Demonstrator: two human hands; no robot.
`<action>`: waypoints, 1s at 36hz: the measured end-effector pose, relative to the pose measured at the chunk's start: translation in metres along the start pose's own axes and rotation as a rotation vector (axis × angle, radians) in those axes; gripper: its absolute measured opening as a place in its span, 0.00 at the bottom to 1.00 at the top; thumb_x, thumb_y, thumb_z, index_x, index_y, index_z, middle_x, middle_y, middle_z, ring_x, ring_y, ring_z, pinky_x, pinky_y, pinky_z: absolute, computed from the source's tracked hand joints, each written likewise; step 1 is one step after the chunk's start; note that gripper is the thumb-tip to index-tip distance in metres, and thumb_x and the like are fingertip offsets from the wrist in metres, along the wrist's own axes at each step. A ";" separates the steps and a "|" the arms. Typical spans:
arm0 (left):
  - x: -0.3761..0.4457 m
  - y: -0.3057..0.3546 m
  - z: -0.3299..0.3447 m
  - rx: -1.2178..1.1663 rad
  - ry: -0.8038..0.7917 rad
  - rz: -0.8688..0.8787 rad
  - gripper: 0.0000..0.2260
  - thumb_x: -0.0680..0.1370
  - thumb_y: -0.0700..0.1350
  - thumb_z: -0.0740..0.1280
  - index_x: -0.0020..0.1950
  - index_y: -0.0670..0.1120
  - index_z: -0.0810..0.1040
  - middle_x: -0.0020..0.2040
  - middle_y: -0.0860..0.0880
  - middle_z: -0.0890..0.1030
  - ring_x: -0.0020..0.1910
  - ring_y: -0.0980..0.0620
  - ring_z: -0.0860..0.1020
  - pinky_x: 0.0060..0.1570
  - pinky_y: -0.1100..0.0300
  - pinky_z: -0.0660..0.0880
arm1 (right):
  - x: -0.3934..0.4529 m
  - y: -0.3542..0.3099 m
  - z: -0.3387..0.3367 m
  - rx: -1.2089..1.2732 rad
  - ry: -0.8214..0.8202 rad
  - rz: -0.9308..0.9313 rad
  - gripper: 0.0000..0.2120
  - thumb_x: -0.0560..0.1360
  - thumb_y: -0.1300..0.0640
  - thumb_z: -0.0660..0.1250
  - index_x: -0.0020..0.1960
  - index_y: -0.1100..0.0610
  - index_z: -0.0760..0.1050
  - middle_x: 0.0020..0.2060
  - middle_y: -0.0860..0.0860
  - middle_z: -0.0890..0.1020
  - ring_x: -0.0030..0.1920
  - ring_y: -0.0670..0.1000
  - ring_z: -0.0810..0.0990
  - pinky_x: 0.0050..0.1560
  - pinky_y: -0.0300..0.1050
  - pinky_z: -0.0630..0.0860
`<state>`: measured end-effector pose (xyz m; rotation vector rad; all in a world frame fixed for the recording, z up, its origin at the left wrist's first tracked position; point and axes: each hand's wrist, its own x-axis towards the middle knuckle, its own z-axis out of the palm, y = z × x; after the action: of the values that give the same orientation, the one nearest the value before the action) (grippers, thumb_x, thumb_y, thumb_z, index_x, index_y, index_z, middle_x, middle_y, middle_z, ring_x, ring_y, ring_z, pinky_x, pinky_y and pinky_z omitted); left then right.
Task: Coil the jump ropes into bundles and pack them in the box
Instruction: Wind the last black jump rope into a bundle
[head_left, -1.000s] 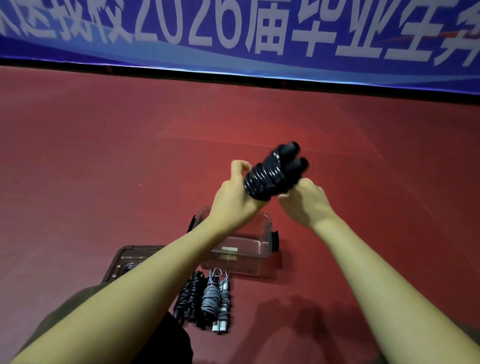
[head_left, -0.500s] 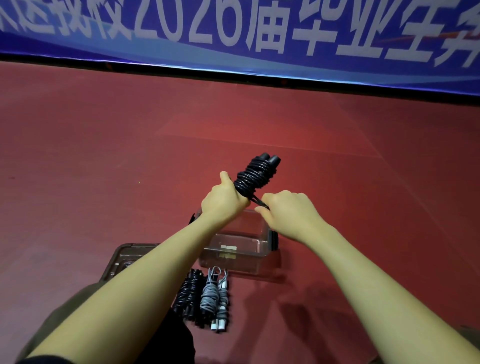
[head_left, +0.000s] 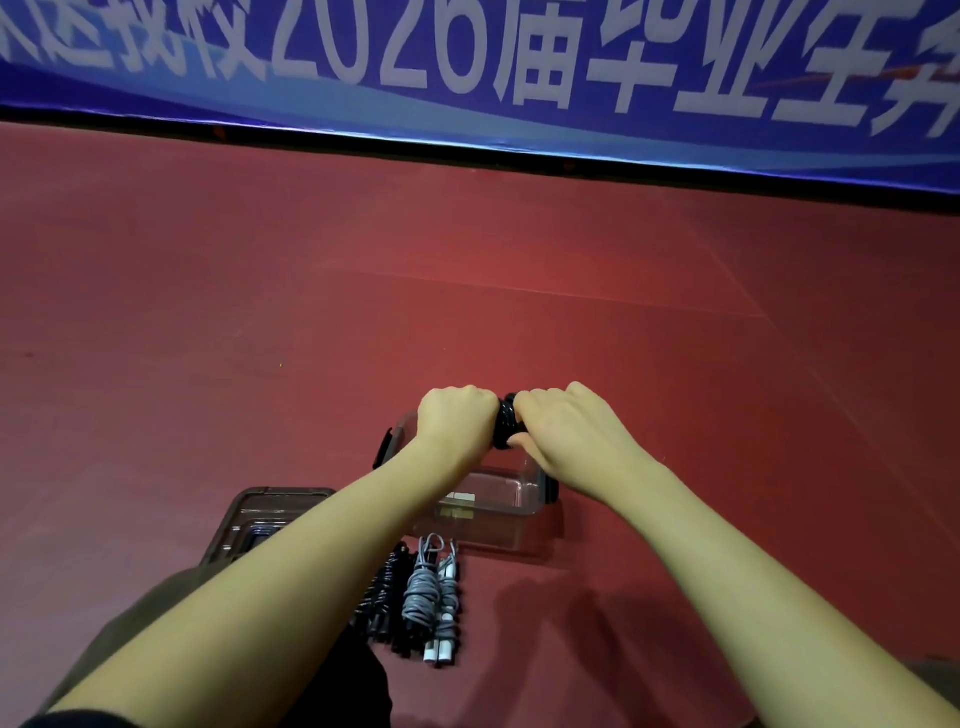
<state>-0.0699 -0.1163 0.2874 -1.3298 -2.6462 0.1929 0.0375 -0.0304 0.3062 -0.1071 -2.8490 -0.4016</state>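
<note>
Red floor (head_left: 260, 322), blue banner (head_left: 467, 62) far. Left hand (head_left: 454, 421) and right hand (head_left: 563, 431) both curled round black rope bundle (head_left: 505, 428), above clear box (head_left: 498, 512). Coiled bundles (head_left: 421, 597) near.

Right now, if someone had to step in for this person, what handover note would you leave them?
Left hand and right hand both grip one black coiled rope bundle above the clear box.
Box looks empty; its lid lies on the floor to the left.
Done: black bundles and grey bundles coiled, lying in front of the box.
Left: pack all bundles.
</note>
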 end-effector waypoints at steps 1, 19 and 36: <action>0.000 -0.001 -0.001 0.010 0.011 0.018 0.07 0.79 0.42 0.60 0.54 0.43 0.75 0.52 0.47 0.80 0.50 0.44 0.80 0.38 0.57 0.65 | -0.001 0.000 0.000 0.001 0.031 -0.001 0.17 0.67 0.50 0.76 0.40 0.59 0.72 0.32 0.53 0.77 0.31 0.57 0.77 0.34 0.44 0.60; -0.005 -0.004 -0.012 -0.085 0.328 0.091 0.18 0.54 0.37 0.79 0.35 0.42 0.73 0.35 0.44 0.74 0.25 0.47 0.71 0.26 0.65 0.39 | -0.009 -0.004 0.006 0.320 0.091 0.163 0.14 0.79 0.50 0.61 0.53 0.62 0.69 0.51 0.56 0.72 0.51 0.59 0.73 0.43 0.48 0.66; -0.013 0.017 -0.012 -1.054 0.154 0.081 0.34 0.76 0.48 0.66 0.76 0.45 0.52 0.68 0.45 0.67 0.61 0.47 0.73 0.57 0.51 0.74 | 0.006 0.012 -0.002 0.962 0.387 0.712 0.14 0.76 0.51 0.66 0.39 0.60 0.72 0.30 0.50 0.76 0.33 0.51 0.73 0.32 0.39 0.66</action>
<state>-0.0467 -0.1164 0.2949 -1.5534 -2.5740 -1.3976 0.0337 -0.0193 0.3126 -0.7077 -2.1273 0.9509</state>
